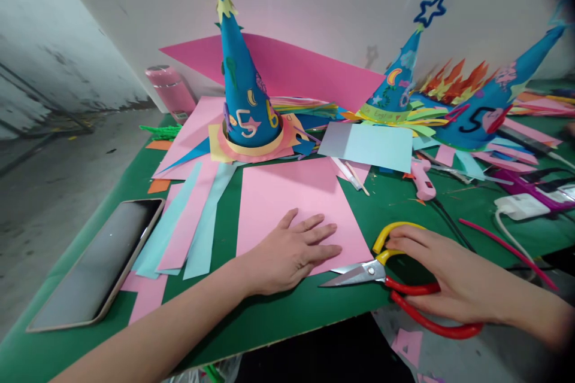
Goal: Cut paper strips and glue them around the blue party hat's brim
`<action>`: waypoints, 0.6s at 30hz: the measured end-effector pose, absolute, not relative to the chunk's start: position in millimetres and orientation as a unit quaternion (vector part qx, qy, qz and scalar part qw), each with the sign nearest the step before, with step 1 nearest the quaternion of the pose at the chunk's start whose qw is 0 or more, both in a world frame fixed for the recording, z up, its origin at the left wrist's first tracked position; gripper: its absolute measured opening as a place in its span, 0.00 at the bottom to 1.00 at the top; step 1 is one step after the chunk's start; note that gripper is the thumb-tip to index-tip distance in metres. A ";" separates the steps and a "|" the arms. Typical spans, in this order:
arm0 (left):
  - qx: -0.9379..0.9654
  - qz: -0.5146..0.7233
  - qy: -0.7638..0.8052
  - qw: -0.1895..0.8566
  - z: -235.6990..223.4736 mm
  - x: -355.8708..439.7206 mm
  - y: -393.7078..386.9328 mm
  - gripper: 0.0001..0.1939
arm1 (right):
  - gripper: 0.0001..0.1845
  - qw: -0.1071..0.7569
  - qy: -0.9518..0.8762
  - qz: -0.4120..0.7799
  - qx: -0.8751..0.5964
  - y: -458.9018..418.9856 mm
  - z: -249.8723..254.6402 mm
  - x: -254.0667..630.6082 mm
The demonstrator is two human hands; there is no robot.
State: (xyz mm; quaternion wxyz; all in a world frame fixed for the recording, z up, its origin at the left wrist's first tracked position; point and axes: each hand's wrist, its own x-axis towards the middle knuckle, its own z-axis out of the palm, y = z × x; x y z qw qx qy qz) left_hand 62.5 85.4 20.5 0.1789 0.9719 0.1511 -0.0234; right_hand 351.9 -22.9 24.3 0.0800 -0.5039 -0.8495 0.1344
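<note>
Legibly, the head view shows "English" on the middle cone hat (399, 79) and a "5" on the near cone hat (240, 87). A pink sheet (274, 197) lies near the front edge of the tabletop (305, 314), green surface showing between it and the glue gun (423, 182). The left hand (299, 251) rests flat on it, fingers spread wide. The right hand (462, 278) grips the scissors (372, 271) by the handles at the sheet's lower right corner: blades slightly parted, long axis crosswise, tips pointing left.
</note>
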 end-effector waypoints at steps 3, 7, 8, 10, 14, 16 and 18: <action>0.970 -0.024 0.151 0.188 21.5 61.8 86.0 0.21 | 0.27 0.073 -0.852 0.134 -0.500 -22.6 24.0 352.0; 0.969 -0.030 0.148 0.197 23.4 62.1 87.0 0.21 | 0.28 0.067 -0.849 0.149 -0.502 -21.8 23.9 349.9; 0.968 -0.032 0.148 0.199 23.6 62.2 87.4 0.21 | 0.28 0.065 -0.849 0.156 -0.501 -21.3 23.8 348.9; 0.968 -0.031 0.147 0.204 23.6 62.6 87.9 0.21 | 0.29 0.065 -0.850 0.162 -0.497 -20.6 23.0 347.3; 0.965 -0.032 0.150 0.214 22.6 63.3 87.9 0.21 | 0.29 0.071 -0.854 0.147 -0.494 -20.0 20.5 345.6; 0.964 -0.037 0.153 0.214 22.2 63.6 87.5 0.20 | 0.29 0.066 -0.856 0.146 -0.492 -19.4 20.8 343.1; 0.964 -0.037 0.154 0.215 21.8 63.8 87.3 0.20 | 0.27 0.057 -0.858 0.154 -0.487 -18.5 22.4 339.6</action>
